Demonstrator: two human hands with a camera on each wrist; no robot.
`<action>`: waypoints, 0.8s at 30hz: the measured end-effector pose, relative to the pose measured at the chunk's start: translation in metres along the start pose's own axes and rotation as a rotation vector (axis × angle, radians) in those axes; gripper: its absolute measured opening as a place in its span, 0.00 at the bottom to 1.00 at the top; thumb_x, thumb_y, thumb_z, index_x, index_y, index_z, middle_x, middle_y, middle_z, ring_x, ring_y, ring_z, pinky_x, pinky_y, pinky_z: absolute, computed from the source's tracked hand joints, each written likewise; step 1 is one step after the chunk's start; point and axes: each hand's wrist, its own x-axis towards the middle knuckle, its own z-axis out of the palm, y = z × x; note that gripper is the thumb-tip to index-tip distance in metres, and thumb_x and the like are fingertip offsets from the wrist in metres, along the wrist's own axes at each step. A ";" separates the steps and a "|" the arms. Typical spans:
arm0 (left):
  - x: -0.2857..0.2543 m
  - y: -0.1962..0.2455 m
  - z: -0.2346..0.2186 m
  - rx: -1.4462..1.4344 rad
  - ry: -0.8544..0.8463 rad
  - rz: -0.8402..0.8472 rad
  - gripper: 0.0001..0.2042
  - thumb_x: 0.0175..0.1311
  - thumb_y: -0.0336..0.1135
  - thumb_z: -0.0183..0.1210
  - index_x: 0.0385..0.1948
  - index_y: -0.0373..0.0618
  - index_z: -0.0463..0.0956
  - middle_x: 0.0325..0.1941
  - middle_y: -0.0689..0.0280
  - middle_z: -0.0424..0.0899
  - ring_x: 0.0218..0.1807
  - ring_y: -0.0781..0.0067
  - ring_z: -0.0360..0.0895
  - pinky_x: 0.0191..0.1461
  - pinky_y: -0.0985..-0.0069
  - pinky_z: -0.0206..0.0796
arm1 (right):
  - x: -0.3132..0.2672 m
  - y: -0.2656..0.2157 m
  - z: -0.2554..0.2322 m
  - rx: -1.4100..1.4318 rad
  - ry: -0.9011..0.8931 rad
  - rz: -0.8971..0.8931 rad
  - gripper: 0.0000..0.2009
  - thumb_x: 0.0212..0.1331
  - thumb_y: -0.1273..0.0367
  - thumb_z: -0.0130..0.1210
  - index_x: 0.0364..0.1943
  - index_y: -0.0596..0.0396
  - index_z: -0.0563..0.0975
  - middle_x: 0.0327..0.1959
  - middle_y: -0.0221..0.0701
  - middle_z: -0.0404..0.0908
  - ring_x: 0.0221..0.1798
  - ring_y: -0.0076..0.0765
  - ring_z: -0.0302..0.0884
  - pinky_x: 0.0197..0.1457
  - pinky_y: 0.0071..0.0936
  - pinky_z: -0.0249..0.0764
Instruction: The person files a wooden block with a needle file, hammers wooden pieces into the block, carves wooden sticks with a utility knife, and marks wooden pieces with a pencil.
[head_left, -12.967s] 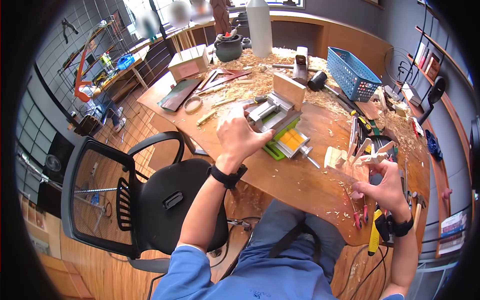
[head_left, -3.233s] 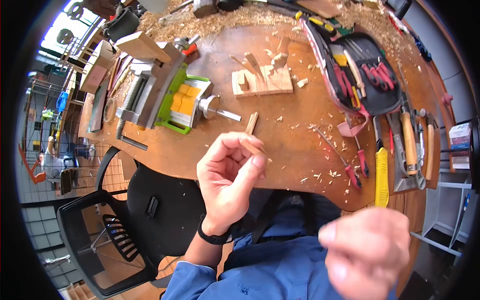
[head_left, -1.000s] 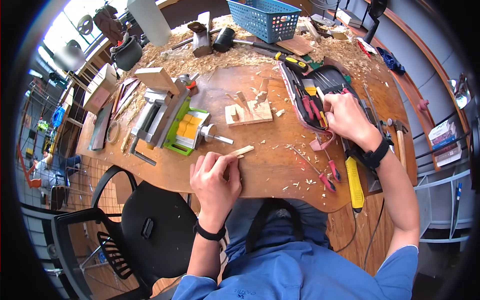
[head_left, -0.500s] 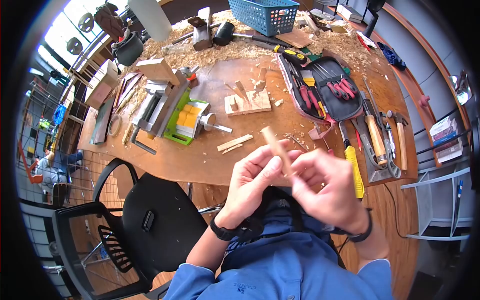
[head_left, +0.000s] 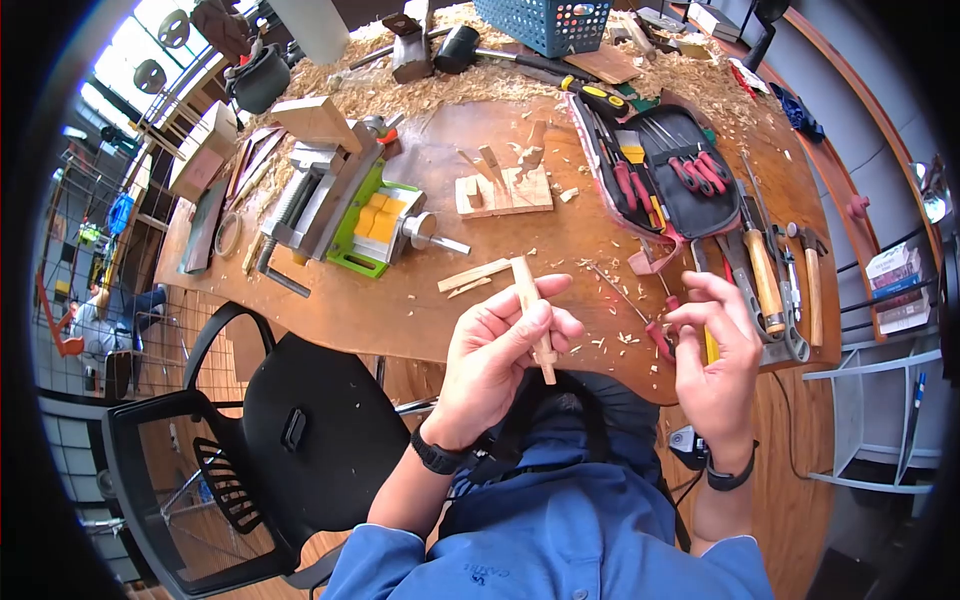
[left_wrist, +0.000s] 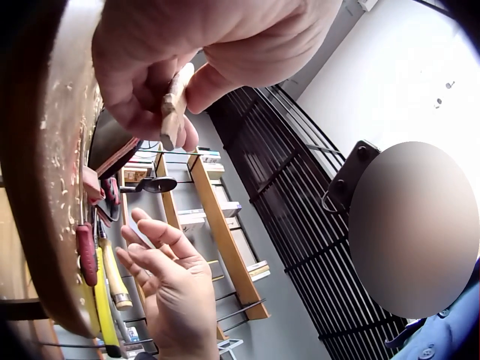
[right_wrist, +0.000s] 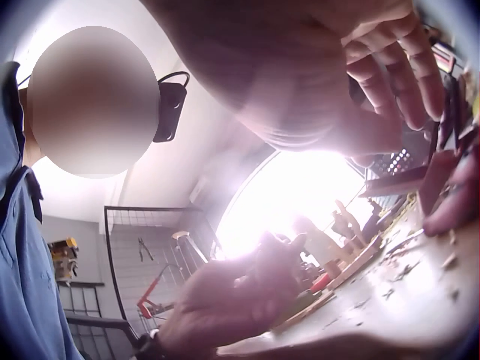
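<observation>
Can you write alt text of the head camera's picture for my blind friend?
A person's left hand pinches a shaped wooden stick at a shaving-strewn workbench, the right hand nearby, not touching it. Beyond are a vise and an open tool case.

Pale tan stick [head_left: 525, 285], blue shirt [head_left: 560, 540]

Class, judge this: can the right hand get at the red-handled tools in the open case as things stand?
Probably yes: the case lies open beyond the right hand, which appears free, and nothing visible covers the red-handled tools.
</observation>
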 end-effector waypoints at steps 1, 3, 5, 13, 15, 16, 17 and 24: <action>0.000 0.000 0.001 -0.003 0.005 -0.001 0.22 0.86 0.34 0.56 0.73 0.30 0.71 0.47 0.59 0.90 0.44 0.76 0.86 0.54 0.77 0.80 | -0.002 0.004 -0.003 -0.088 -0.006 0.033 0.07 0.60 0.83 0.63 0.39 0.58 0.84 0.60 0.45 0.84 0.60 0.56 0.84 0.62 0.45 0.80; 0.000 -0.001 0.003 0.032 -0.009 0.023 0.22 0.85 0.33 0.56 0.74 0.30 0.70 0.48 0.58 0.90 0.44 0.77 0.86 0.53 0.78 0.79 | -0.004 0.008 -0.010 -0.254 -0.003 0.045 0.07 0.60 0.79 0.66 0.42 0.57 0.84 0.61 0.42 0.84 0.64 0.56 0.82 0.66 0.49 0.78; 0.001 -0.003 0.002 0.041 -0.009 0.031 0.23 0.85 0.33 0.56 0.74 0.30 0.70 0.48 0.57 0.91 0.43 0.77 0.85 0.52 0.79 0.78 | -0.008 0.016 -0.013 -0.387 -0.033 0.094 0.12 0.60 0.76 0.69 0.47 0.58 0.84 0.64 0.41 0.82 0.66 0.56 0.81 0.68 0.50 0.77; 0.001 -0.004 0.001 0.098 0.013 0.058 0.22 0.85 0.33 0.56 0.74 0.31 0.69 0.46 0.58 0.90 0.38 0.78 0.84 0.46 0.80 0.77 | -0.011 0.031 -0.019 -0.386 -0.134 0.287 0.25 0.62 0.80 0.63 0.65 0.60 0.77 0.60 0.48 0.82 0.61 0.59 0.82 0.66 0.51 0.77; 0.000 -0.004 0.002 0.098 -0.001 0.068 0.22 0.85 0.33 0.55 0.74 0.33 0.70 0.42 0.62 0.87 0.32 0.79 0.80 0.39 0.82 0.74 | -0.012 0.032 -0.021 -0.332 -0.131 0.335 0.26 0.62 0.80 0.61 0.67 0.60 0.75 0.59 0.48 0.82 0.60 0.59 0.82 0.66 0.51 0.77; -0.001 -0.003 0.002 0.098 0.001 0.067 0.22 0.85 0.33 0.55 0.74 0.33 0.70 0.42 0.62 0.87 0.32 0.79 0.80 0.39 0.82 0.74 | -0.015 0.031 -0.023 -0.325 -0.113 0.356 0.26 0.62 0.81 0.60 0.68 0.61 0.75 0.59 0.49 0.81 0.61 0.58 0.82 0.66 0.50 0.77; -0.003 -0.001 0.003 0.110 -0.015 0.058 0.22 0.86 0.33 0.55 0.75 0.34 0.69 0.40 0.63 0.85 0.30 0.81 0.77 0.36 0.83 0.70 | -0.017 0.029 -0.026 -0.317 -0.100 0.376 0.27 0.63 0.81 0.59 0.68 0.62 0.75 0.59 0.49 0.81 0.61 0.58 0.82 0.67 0.49 0.76; -0.006 -0.001 0.011 0.262 -0.014 0.083 0.22 0.87 0.34 0.54 0.76 0.35 0.70 0.38 0.71 0.79 0.31 0.89 0.64 0.35 0.86 0.57 | -0.017 -0.001 -0.039 -0.176 -0.116 0.025 0.29 0.63 0.80 0.59 0.72 0.62 0.76 0.61 0.47 0.78 0.61 0.54 0.81 0.67 0.45 0.77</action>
